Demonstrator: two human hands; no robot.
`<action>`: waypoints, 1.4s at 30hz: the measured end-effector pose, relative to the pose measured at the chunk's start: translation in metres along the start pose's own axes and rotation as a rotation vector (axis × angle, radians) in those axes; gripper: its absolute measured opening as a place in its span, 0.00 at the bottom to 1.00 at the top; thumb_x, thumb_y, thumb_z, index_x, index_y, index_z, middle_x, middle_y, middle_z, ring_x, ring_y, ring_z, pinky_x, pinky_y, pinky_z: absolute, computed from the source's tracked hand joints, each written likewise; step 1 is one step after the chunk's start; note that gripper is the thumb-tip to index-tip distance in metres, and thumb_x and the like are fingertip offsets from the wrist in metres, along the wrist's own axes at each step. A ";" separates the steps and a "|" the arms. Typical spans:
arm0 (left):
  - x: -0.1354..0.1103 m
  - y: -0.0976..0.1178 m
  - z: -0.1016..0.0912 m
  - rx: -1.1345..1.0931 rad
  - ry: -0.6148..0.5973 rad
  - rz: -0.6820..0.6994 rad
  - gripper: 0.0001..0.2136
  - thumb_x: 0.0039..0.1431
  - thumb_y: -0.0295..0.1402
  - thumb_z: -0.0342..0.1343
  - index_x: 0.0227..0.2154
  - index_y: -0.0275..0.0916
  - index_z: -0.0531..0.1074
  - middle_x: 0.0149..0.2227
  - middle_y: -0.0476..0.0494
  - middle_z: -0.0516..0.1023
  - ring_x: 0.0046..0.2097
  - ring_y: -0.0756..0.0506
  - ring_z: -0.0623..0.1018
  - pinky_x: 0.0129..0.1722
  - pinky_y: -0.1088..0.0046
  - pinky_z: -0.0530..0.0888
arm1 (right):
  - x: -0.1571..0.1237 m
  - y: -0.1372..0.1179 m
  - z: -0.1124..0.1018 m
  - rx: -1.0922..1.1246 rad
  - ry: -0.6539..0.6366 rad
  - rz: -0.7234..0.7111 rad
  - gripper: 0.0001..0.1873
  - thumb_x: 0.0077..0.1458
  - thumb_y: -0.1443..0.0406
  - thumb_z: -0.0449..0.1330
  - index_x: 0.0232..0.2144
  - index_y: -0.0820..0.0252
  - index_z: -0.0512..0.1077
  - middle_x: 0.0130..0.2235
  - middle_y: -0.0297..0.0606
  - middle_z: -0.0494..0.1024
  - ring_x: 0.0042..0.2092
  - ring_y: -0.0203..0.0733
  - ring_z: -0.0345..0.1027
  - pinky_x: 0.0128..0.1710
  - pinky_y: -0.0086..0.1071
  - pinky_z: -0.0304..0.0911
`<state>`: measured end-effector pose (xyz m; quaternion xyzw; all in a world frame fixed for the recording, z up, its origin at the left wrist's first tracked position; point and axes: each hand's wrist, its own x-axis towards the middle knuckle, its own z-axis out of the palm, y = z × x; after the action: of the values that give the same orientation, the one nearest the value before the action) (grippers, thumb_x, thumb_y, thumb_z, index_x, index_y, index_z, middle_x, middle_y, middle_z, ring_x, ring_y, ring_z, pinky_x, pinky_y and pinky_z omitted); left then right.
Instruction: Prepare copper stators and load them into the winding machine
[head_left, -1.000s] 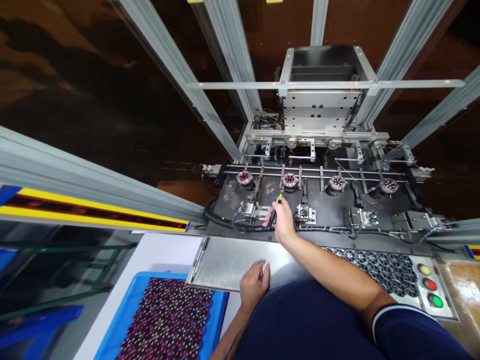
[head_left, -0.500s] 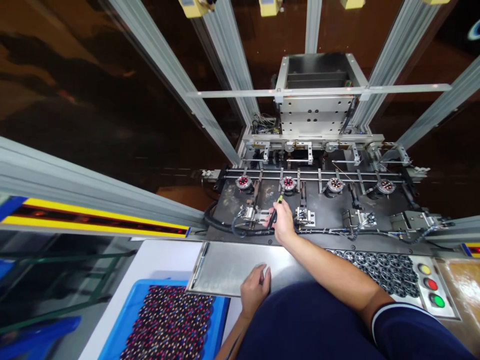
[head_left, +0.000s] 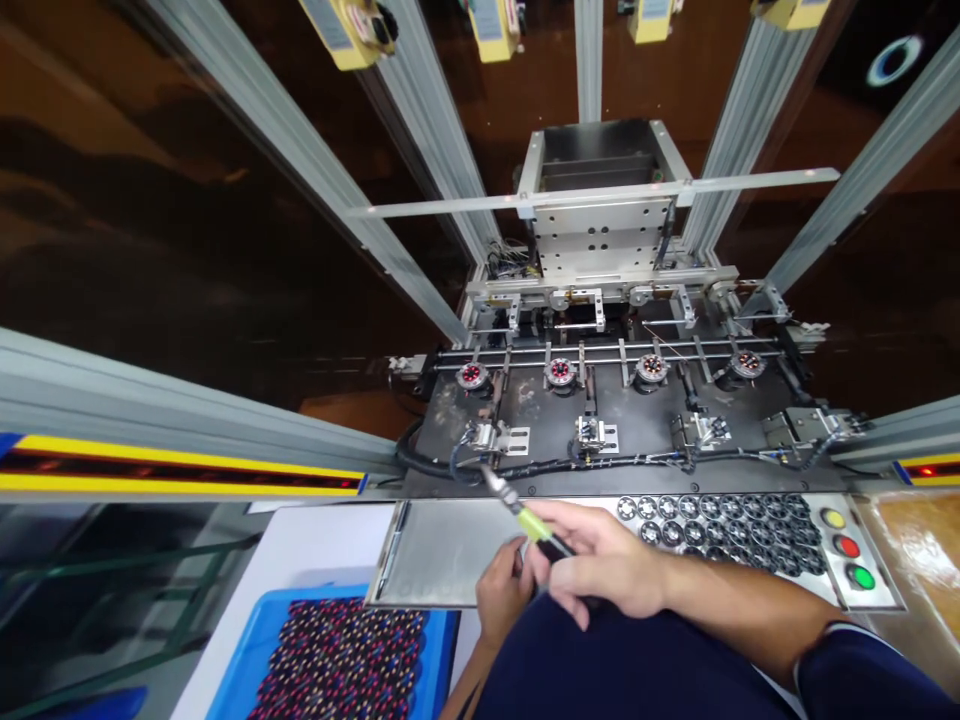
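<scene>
My right hand (head_left: 611,565) is closed round a slim hand tool (head_left: 534,526) with a green and black handle and a pointed metal tip. The tip points up and left, over the bare metal plate (head_left: 442,550); motion blurs it, so its exact kind is unclear. Just left of it, my left hand (head_left: 501,595) is curled near the plate's front edge, close to the right fingers. Whatever it may hold is hidden. Beyond, a round part with red segments (head_left: 560,372) sits in a fixture, beside another red one (head_left: 472,376) and two with copper-coloured segments (head_left: 651,368).
A blue tray (head_left: 247,640) full of small dark round parts stands at lower left. Several black rings (head_left: 712,533) lie at right, beside yellow, red and green buttons (head_left: 847,546). Clamps (head_left: 491,437) and cables line the machine bed. Yellow-striped bars (head_left: 180,470) flank the opening.
My right hand has drawn back from the second fixture towards my body with the tool, and is now beside my left hand. The left hand stays near the plate's front edge. The view has shifted.
</scene>
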<state>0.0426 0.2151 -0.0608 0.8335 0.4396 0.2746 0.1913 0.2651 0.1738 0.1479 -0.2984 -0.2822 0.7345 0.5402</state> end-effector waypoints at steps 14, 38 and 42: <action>0.001 -0.001 0.001 0.049 0.010 0.060 0.12 0.66 0.39 0.53 0.38 0.36 0.76 0.21 0.52 0.72 0.22 0.51 0.74 0.26 0.77 0.72 | 0.110 0.038 -0.027 0.133 0.732 -0.130 0.21 0.53 0.60 0.56 0.49 0.55 0.61 0.27 0.22 0.67 0.18 0.28 0.64 0.14 0.21 0.61; 0.000 -0.001 0.000 0.034 -0.017 0.025 0.12 0.66 0.40 0.53 0.38 0.37 0.76 0.23 0.51 0.75 0.23 0.51 0.75 0.28 0.75 0.74 | 0.156 0.052 -0.058 0.162 0.872 -0.200 0.13 0.64 0.62 0.58 0.49 0.60 0.64 0.27 0.25 0.67 0.19 0.26 0.61 0.14 0.18 0.56; -0.003 -0.006 0.002 0.018 -0.032 0.014 0.12 0.67 0.40 0.53 0.39 0.37 0.76 0.24 0.51 0.75 0.23 0.51 0.75 0.29 0.75 0.75 | 0.153 0.045 -0.051 0.113 0.770 -0.179 0.12 0.65 0.62 0.53 0.49 0.59 0.63 0.25 0.22 0.66 0.17 0.25 0.58 0.13 0.17 0.55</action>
<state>0.0392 0.2155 -0.0664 0.8426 0.4331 0.2584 0.1888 0.2385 0.3138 0.0604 -0.4960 -0.0431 0.5335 0.6837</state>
